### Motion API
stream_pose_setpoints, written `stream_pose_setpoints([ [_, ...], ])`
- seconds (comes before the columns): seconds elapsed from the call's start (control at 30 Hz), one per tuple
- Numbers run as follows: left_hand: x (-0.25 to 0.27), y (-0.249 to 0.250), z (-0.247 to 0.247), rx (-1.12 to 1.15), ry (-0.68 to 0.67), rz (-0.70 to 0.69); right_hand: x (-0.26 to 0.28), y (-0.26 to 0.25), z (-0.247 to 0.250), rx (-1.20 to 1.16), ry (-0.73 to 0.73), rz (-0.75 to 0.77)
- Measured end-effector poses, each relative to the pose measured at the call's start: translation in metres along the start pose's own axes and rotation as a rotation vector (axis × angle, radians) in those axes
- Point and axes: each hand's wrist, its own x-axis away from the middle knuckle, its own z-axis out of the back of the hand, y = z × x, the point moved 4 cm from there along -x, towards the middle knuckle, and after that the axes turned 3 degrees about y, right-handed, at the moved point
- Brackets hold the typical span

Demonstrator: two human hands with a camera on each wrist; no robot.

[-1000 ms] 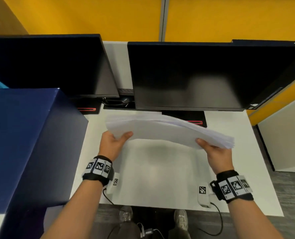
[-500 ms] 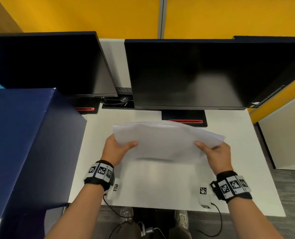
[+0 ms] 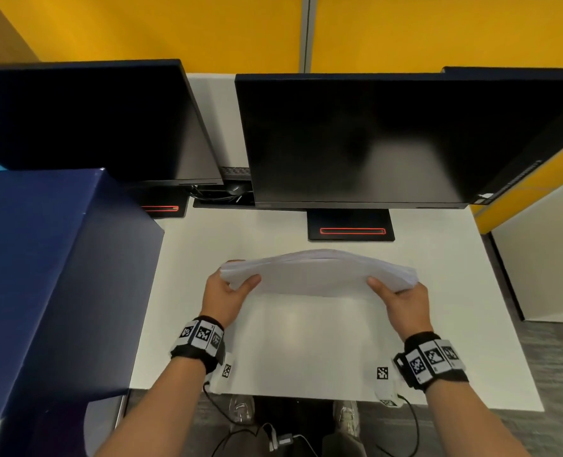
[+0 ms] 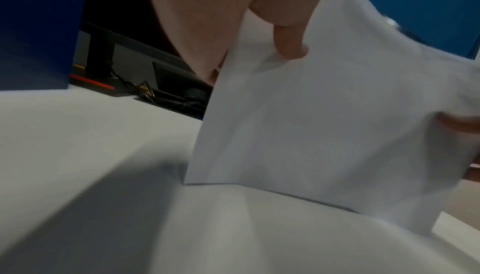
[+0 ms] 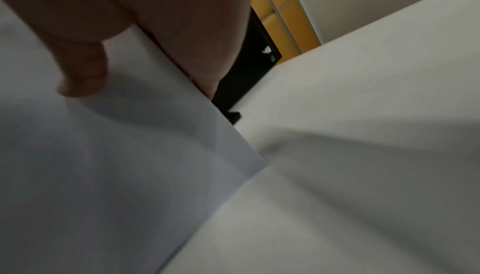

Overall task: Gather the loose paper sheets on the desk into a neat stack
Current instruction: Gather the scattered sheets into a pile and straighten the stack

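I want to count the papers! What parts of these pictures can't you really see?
- Number of sheets in the paper stack: head view, edges too fine and blurred.
- Fingers of the left hand and right hand: head view, tucked behind the stack; only the thumbs show.
- Print on the pages: wrist views are blurred; the visible page looks blank.
- Desk directly under the stack: hidden by the paper.
- Monitor: screen dark.

Legible text: none. Wristbands (image 3: 202, 336) carry black-and-white coded marker squares only; the monitor (image 3: 355, 140) bezel logo is too small to read.
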Motion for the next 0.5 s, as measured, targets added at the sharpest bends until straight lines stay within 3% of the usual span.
stream_pose_setpoints([
  [0.1,0.003,0.004,-0.006,0.128,0.077,0.046,0.001,0.005,-0.004,-0.007,0.01,-0.02],
  [0.23,0.011,0.022,-0.011,0.356,0.211,0.06,0.007,-0.001,-0.004,-0.201,0.042,0.022],
  [0.33,0.009,0.025,-0.011,0.351,0.283,0.156,0.003,-0.006,-0.006,-0.222,0.154,-0.011],
  [0.5,0.003,0.038,-0.01,0.333,0.275,0.11,-0.008,-0.011,-0.006,-0.228,0.19,-0.012],
])
